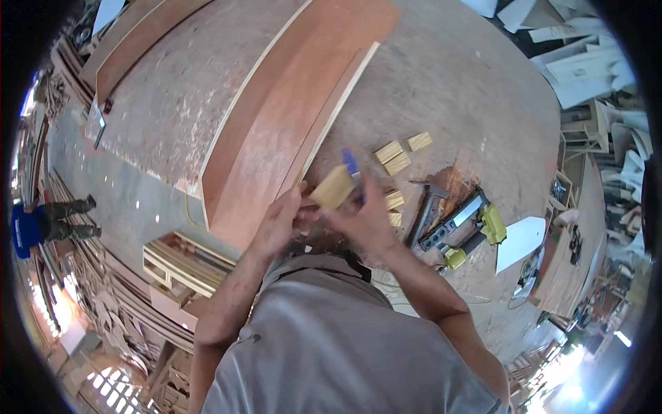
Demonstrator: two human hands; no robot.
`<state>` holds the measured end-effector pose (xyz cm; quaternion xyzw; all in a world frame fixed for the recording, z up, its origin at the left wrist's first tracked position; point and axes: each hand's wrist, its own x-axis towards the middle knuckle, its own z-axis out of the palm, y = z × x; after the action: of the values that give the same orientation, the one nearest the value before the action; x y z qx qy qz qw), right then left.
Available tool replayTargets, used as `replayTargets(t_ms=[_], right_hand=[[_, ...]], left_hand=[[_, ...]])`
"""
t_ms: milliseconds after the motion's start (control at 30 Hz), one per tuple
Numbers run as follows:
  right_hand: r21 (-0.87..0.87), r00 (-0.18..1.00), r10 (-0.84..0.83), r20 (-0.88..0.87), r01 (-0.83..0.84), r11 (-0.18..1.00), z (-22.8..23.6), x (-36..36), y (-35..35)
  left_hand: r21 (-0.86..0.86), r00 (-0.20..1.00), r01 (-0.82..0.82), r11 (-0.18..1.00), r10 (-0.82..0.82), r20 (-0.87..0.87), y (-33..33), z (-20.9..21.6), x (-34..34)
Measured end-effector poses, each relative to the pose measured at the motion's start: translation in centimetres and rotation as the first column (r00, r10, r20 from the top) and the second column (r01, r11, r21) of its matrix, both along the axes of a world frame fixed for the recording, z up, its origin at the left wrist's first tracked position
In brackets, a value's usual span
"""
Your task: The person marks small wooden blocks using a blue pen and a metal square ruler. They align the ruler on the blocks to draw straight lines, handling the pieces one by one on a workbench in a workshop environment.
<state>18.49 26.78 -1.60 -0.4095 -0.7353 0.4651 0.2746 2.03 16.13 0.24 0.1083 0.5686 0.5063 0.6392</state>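
Note:
In front of my body, a small pale wooden block (334,188) is blurred by motion. My right hand (372,217), also smeared, is closed on the block's right side. A narrow blue object (350,163) shows just beyond the block, by my right fingers; its kind is unclear. My left hand (279,219) is at the near end of a long reddish-brown plywood channel (265,165), close to its right-hand edge strip. Its fingertips are blurred and partly hidden, so what they grip does not show. Several similar blocks (394,157) lie on the worktop to the right.
Right of my hands lie a hammer (429,207) and a yellow-green and black nail gun (469,228), beside a white sheet (520,243). Another curved plywood piece (131,48) is at the far left of the worktop (455,90). A person in blue (27,230) is at the left.

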Motion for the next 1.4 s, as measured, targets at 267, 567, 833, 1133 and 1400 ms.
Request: replayTargets(t_ms=[267,567,833,1133,1400], right_hand=[[0.161,0.763,-0.492,0.419,0.471,0.867,-13.2,14.3,14.9],[0.084,0.787,-0.385,0.482,0.396,0.914,-10.2,14.9,8.0],[-0.012,0.695,-0.196,0.692,0.282,0.959,-11.3,11.4,0.9],[-0.088,0.967,-0.141,0.214,0.163,0.983,-11.2,12.2,0.5],[-0.06,0.884,0.467,0.02,-0.465,0.883,6.4,-0.2,-4.4]], left_hand=[[0.027,0.973,0.1,0.995,-0.092,-0.213,-5.2,2.2,1.2],[0.024,0.929,-0.158,0.987,0.157,-0.335,-11.0,2.2,1.2],[0.001,0.927,-0.165,0.986,0.155,-0.34,-11.0,2.3,1.9],[0.104,0.968,0.012,0.995,0.014,-0.249,-8.4,2.9,2.3],[0.341,0.987,-0.119,0.933,0.149,-0.062,-8.1,1.6,2.3]])
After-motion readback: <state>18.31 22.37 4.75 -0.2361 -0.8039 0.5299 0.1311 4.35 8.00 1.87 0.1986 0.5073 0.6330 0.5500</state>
